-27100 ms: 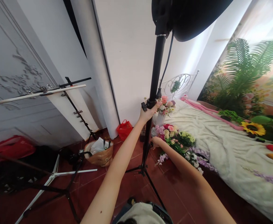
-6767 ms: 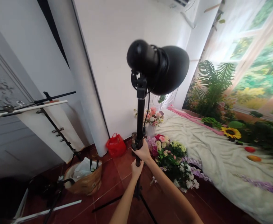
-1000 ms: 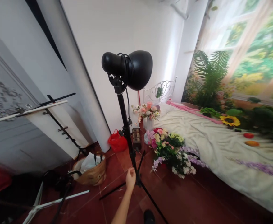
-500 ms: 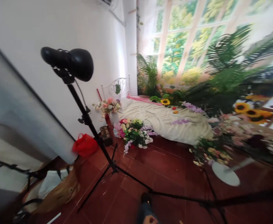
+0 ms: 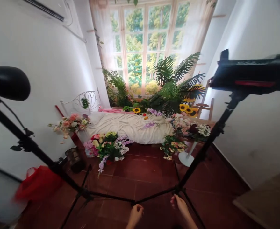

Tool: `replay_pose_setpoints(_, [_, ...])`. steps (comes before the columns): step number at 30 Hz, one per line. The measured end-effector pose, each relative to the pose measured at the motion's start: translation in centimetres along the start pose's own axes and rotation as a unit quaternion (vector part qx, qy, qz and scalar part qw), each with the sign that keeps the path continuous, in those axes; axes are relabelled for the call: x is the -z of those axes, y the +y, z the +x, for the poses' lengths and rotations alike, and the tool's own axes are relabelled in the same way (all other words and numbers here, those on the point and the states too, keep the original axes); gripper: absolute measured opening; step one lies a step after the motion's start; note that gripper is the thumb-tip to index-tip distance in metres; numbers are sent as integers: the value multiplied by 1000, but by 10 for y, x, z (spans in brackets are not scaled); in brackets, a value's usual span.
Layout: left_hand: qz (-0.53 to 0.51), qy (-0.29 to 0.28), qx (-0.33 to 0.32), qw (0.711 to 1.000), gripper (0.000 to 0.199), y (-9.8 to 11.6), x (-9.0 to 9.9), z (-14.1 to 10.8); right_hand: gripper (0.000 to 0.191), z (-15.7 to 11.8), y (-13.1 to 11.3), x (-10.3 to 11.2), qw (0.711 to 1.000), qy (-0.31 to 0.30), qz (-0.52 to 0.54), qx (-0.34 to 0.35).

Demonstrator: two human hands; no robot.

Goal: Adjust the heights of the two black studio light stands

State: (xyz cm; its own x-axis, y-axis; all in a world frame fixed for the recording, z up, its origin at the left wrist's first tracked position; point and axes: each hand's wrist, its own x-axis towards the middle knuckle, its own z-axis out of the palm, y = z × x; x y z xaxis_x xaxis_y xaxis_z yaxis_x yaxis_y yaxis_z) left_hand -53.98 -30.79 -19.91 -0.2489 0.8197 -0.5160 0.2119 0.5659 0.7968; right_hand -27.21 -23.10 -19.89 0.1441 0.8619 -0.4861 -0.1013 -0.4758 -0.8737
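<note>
My left hand [image 5: 136,213] is at the bottom centre with its fingers curled in, and I see nothing in it. To its right, my right hand [image 5: 177,203] is also loosely closed, with nothing showing in it. In the picture it overlaps the foot of the right light stand [image 5: 197,156], but I cannot tell whether they touch. The left light stand [image 5: 41,156] carries a black lamp head [image 5: 8,82]. A dark, flat device [image 5: 252,74] tops the right stand.
Ahead is a bed with a cream cover [image 5: 120,125], edged by flower bunches [image 5: 108,144] and palm fronds [image 5: 168,82]. A window-printed backdrop [image 5: 143,44] hangs behind. A red bag [image 5: 38,184] lies at left. The stands' legs spread over the red tiles [image 5: 140,165].
My view has swung to the right, so the right light stand with its device is now in full sight. Both hands have come up into view at the bottom.
</note>
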Motion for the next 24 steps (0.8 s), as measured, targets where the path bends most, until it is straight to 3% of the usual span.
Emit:
replay_pose_setpoints(4, [28, -45, -21, 998, 10, 51, -76, 6, 39, 23, -56, 66, 996, 8, 85, -5])
replay_pose_setpoints(6, [48, -80, -59, 994, 11, 91, -116, 7, 35, 35, -90, 103, 992, 10, 128, 3])
replay_pose_setpoints(9, [80, -101, -166, 978, 16, 162, -174, 7, 20, 54, -145, 162, 970, 7, 244, -7])
replay_pose_setpoints(11, [87, -89, -241, 962, 20, 214, -208, 8, 9, 68, -180, 200, 941, -34, 337, -29])
replay_pose_setpoints(14, [66, -72, -338, 936, 23, 296, -249, 9, 9, 87, -225, 242, 898, -161, 402, -81])
replay_pose_setpoints(18, [19, -83, -450, 889, 27, 407, -289, 2, 26, 104, -266, 267, 841, -309, 430, -112])
replay_pose_setpoints(21, [-14, -70, -513, 855, 38, 483, -316, -11, 26, 110, -281, 273, 805, -366, 455, -110])
replay_pose_setpoints(24, [-43, -33, -548, 835, 51, 541, -347, -24, 32, 114, -286, 277, 783, -397, 470, -95])
